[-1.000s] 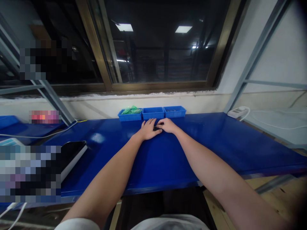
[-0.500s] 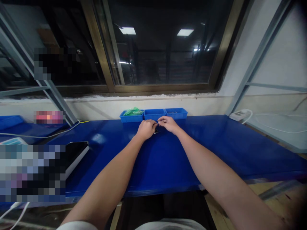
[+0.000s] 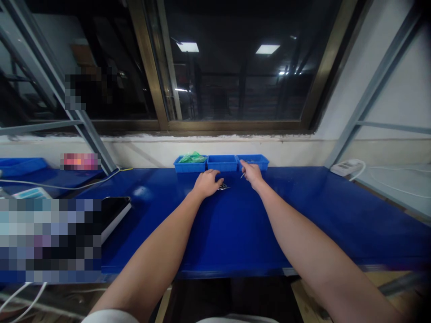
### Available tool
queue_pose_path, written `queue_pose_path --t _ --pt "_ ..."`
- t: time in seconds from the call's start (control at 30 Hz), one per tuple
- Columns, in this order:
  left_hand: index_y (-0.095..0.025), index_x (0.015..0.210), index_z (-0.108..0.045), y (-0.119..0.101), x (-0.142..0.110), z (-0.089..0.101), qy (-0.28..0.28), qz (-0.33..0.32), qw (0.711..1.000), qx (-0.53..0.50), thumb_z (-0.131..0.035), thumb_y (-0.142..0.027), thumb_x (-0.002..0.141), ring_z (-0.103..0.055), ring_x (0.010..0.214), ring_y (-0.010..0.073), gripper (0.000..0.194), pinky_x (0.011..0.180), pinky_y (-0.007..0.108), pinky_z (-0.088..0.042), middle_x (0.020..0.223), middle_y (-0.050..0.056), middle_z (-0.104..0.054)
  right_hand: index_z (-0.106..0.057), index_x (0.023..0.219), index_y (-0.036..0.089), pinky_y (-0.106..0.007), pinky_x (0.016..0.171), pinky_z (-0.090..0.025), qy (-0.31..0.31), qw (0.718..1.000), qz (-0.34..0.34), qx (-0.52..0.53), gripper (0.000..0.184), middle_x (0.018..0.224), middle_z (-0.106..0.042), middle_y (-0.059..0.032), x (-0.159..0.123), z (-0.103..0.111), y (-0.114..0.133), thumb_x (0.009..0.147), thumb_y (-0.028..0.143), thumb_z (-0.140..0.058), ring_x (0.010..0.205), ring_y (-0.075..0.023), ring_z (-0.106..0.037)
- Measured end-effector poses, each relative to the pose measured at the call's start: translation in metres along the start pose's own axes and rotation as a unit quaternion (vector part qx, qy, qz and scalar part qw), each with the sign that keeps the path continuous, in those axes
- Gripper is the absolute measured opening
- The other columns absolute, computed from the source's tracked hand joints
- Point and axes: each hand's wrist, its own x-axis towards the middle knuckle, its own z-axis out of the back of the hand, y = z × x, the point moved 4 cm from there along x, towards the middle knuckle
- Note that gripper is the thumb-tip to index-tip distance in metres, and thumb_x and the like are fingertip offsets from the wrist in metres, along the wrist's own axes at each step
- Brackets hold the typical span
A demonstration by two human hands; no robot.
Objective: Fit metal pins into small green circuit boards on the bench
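My left hand (image 3: 207, 183) rests on the blue table (image 3: 235, 224) with its fingers curled over a small dark metal part (image 3: 223, 186). My right hand (image 3: 251, 172) is raised a little to the right, just in front of the right blue bin (image 3: 253, 161). Its fingers pinch a thin light pin (image 3: 242, 175) that points down and left. Three small blue bins stand in a row against the wall: the left bin (image 3: 190, 165) holds a green bag (image 3: 191, 157), the middle bin (image 3: 222, 163) looks bare inside.
A white power strip (image 3: 346, 167) with a cable lies at the table's far right. A dark flat device (image 3: 112, 211) sits at the left, with cables behind it. Grey metal frame struts rise at both sides. A window fills the wall above.
My right hand has left the dark part and moved right toward the right bin, now pinching a thin pin. My left hand stays on the part.
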Motion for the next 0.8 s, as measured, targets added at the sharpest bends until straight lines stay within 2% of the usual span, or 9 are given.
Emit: queue_pose_path --t 0.07,0.13,0.2,0.27,0.37,0.47,0.6,0.7,0.8 --pt "-0.018 0.111 -0.058 0.003 0.000 -0.002 0.011 0.008 1.000 -0.001 -0.044 -0.043 0.084 -0.055 0.103 0.0226 0.039 0.091 0.032 -0.041 0.111 0.008 -0.060 -0.052 0.057 0.018 -0.022 0.037 -0.027 -0.040 0.998 -0.018 0.037 0.049 0.039 -0.044 0.0022 0.007 0.007 -0.002 0.071 0.064 -0.047 0.035 -0.0091 -0.039" --pt "-0.018 0.110 -0.059 0.004 0.000 -0.003 0.019 0.011 1.000 -0.001 -0.044 -0.043 0.084 -0.055 0.103 0.0228 0.038 0.091 0.032 -0.041 0.111 0.008 -0.060 -0.056 0.064 0.016 -0.022 0.036 -0.028 -0.061 0.992 -0.034 0.102 0.049 0.046 -0.052 -0.0009 0.012 0.012 -0.003 0.074 0.063 -0.044 0.038 -0.0093 -0.042" --pt "-0.018 0.109 -0.059 0.004 0.000 -0.004 0.022 0.006 1.000 -0.001 -0.044 -0.043 0.084 -0.056 0.103 0.0228 0.038 0.091 0.032 -0.041 0.111 0.008 -0.060 -0.059 0.081 0.015 -0.021 0.037 -0.032 -0.051 0.982 -0.040 0.179 0.048 0.065 -0.063 -0.0055 0.017 0.015 -0.004 0.078 0.058 -0.041 0.044 -0.0097 -0.049" --pt "-0.017 0.109 -0.059 0.005 0.000 -0.006 0.022 0.000 1.000 0.002 -0.044 -0.043 0.084 -0.056 0.102 0.0228 0.038 0.091 0.032 -0.041 0.111 0.008 -0.060 -0.056 0.103 0.015 -0.020 0.040 -0.037 -0.020 0.970 -0.046 0.237 0.049 0.086 -0.068 -0.0084 0.019 0.016 -0.006 0.081 0.055 -0.038 0.054 -0.0106 -0.056" --pt "-0.017 0.112 -0.057 0.006 0.000 -0.008 0.027 0.001 1.000 0.005 -0.044 -0.045 0.084 -0.056 0.104 0.0233 0.041 0.091 0.032 -0.041 0.112 0.009 -0.060 -0.046 0.120 0.016 -0.020 0.040 -0.037 0.006 0.966 -0.080 0.245 0.057 0.094 -0.067 -0.0101 0.018 0.017 -0.013 0.082 0.057 -0.035 0.056 -0.0112 -0.057" --pt "-0.016 0.118 -0.054 0.008 -0.001 -0.010 0.049 0.012 0.999 -0.001 -0.043 -0.055 0.082 -0.053 0.108 0.0258 0.054 0.092 0.034 -0.039 0.118 0.011 -0.057 -0.051 0.114 0.012 -0.019 0.037 -0.033 -0.012 0.976 -0.097 0.196 0.060 0.081 -0.067 -0.0095 0.017 0.018 -0.021 0.082 0.060 -0.032 0.048 -0.0097 -0.053" --pt "-0.015 0.131 -0.042 0.009 -0.005 -0.016 0.120 0.026 0.992 -0.018 -0.036 -0.074 0.073 -0.041 0.123 0.0299 0.083 0.099 0.037 -0.032 0.134 0.014 -0.044 -0.061 0.094 0.012 -0.019 0.039 -0.033 -0.025 0.996 -0.046 0.074 0.050 0.067 -0.065 -0.0059 0.015 0.014 -0.021 0.081 0.056 -0.040 0.044 -0.0085 -0.050" --pt "-0.016 0.137 -0.033 0.009 -0.008 -0.023 0.178 0.040 0.983 -0.011 -0.032 -0.079 0.070 -0.025 0.133 0.0315 0.093 0.105 0.044 -0.021 0.144 0.016 -0.029 -0.065 0.080 0.015 -0.022 0.052 -0.042 0.015 0.996 0.032 -0.083 0.031 0.067 -0.066 -0.0042 0.010 0.003 -0.015 0.077 0.043 -0.053 0.055 -0.0117 -0.057" --pt "-0.017 0.140 -0.028 0.010 -0.010 -0.029 0.205 0.045 0.978 -0.005 -0.030 -0.079 0.070 -0.014 0.136 0.0310 0.093 0.107 0.048 -0.014 0.147 0.015 -0.019 -0.068 0.076 0.018 -0.027 0.069 -0.045 0.075 0.973 0.104 -0.193 0.016 0.076 -0.069 -0.0044 0.001 -0.009 -0.007 0.072 0.031 -0.060 0.073 -0.0166 -0.062"
